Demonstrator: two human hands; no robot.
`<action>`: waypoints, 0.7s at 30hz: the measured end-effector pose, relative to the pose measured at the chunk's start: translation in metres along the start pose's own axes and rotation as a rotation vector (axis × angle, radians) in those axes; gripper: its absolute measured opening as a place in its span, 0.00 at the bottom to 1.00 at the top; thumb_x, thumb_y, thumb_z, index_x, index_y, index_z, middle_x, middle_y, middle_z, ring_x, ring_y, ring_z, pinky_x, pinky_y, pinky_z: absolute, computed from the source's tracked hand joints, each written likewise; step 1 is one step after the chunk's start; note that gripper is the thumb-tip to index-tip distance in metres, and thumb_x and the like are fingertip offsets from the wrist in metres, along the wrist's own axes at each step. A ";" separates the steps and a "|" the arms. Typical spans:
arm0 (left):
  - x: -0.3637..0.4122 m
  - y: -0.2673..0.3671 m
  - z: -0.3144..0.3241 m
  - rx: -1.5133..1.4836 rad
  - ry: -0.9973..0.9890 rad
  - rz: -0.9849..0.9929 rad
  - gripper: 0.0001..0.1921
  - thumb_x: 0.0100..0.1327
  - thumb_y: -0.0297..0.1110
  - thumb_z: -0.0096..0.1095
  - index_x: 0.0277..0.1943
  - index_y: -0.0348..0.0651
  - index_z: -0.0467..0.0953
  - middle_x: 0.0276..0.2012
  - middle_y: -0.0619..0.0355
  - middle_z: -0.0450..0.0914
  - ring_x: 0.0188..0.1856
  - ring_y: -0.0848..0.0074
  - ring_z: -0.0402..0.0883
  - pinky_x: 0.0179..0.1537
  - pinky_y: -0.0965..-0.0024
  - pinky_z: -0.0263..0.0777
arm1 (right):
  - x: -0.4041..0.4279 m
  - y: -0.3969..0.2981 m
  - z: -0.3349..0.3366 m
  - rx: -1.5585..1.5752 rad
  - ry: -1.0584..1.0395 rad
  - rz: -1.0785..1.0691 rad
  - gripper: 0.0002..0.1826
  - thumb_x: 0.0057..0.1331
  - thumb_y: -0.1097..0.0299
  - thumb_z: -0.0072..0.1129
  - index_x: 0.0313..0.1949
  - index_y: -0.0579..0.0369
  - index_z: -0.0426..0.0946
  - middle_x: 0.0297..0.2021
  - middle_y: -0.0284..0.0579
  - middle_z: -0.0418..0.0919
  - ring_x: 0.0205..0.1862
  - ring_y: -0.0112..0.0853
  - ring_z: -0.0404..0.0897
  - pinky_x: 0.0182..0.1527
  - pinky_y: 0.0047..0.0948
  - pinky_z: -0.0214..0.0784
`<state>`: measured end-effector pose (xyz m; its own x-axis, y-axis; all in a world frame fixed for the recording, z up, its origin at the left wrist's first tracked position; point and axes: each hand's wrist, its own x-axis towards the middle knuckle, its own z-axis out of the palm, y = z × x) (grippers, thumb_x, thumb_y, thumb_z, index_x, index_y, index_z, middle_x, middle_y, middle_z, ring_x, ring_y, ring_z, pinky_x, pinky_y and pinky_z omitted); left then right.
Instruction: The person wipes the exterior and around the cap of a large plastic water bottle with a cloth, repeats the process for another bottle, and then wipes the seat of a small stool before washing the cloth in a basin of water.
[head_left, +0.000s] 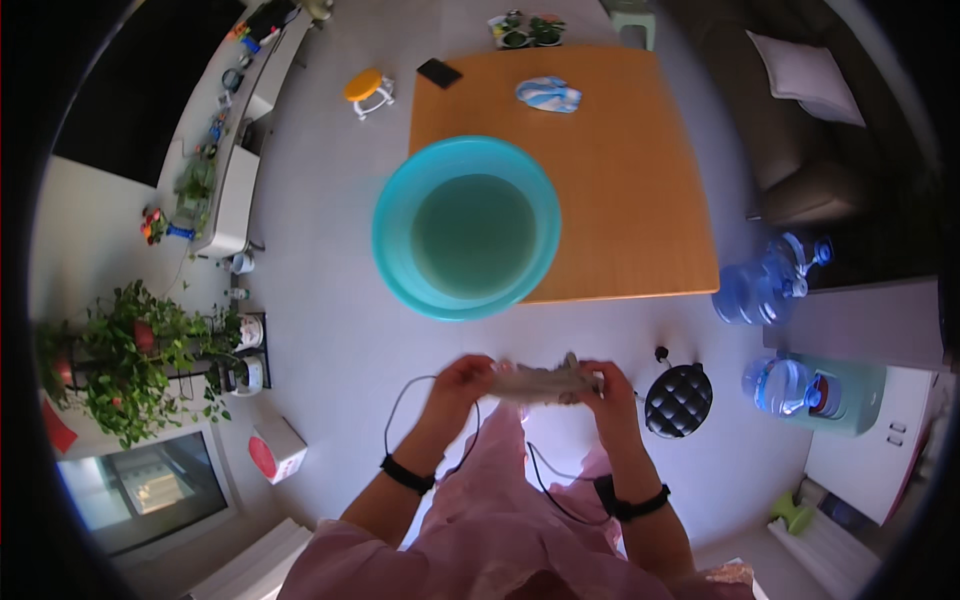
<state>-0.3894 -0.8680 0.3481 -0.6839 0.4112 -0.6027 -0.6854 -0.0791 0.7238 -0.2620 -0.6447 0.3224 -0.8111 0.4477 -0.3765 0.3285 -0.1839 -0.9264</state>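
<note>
Between my two hands, in front of my body, a greyish cloth item (534, 384) is stretched sideways; blur hides what exactly it is. My left hand (463, 381) pinches its left end. At the opposite end, my right hand (609, 386) grips it with fingers and thumb. Beyond both hands, a turquoise plastic basin (390, 232) stands at the near left corner of the wooden table (630, 195). Cloudy greenish water (474, 236) fills its lower part. A crumpled blue-and-white cloth (549, 94) lies farther back on the tabletop.
A black phone (439, 73) lies at the table's far left corner. On the floor stand a yellow-topped stool (364, 85), a black tufted stool (679, 401), a box (277, 450) and large blue water bottles (757, 289). Black cables (390, 412) hang by my wrists.
</note>
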 end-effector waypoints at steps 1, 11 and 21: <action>0.006 0.021 -0.015 -0.030 0.048 0.077 0.09 0.68 0.20 0.60 0.50 0.38 0.78 0.38 0.65 0.77 0.40 0.83 0.75 0.46 0.80 0.70 | 0.018 -0.015 0.019 0.033 -0.012 -0.033 0.22 0.54 0.82 0.63 0.51 0.59 0.76 0.47 0.42 0.82 0.47 0.28 0.79 0.50 0.27 0.72; 0.099 0.105 -0.061 0.151 0.474 0.309 0.26 0.70 0.30 0.62 0.70 0.44 0.69 0.64 0.52 0.72 0.65 0.65 0.68 0.66 0.63 0.63 | 0.167 -0.079 0.089 -0.069 0.048 -0.225 0.36 0.59 0.73 0.71 0.66 0.53 0.66 0.60 0.50 0.70 0.63 0.40 0.72 0.60 0.43 0.73; 0.150 0.133 -0.025 0.038 0.377 0.006 0.31 0.69 0.32 0.62 0.74 0.47 0.64 0.54 0.57 0.76 0.55 0.73 0.70 0.63 0.64 0.62 | 0.229 -0.060 0.112 -0.678 -0.401 -0.208 0.32 0.61 0.63 0.68 0.66 0.44 0.72 0.66 0.66 0.65 0.66 0.57 0.69 0.62 0.49 0.69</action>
<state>-0.5893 -0.8394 0.3460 -0.7366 0.0467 -0.6747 -0.6763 -0.0436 0.7353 -0.5216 -0.6288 0.2919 -0.9573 0.0428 -0.2859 0.2688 0.4958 -0.8258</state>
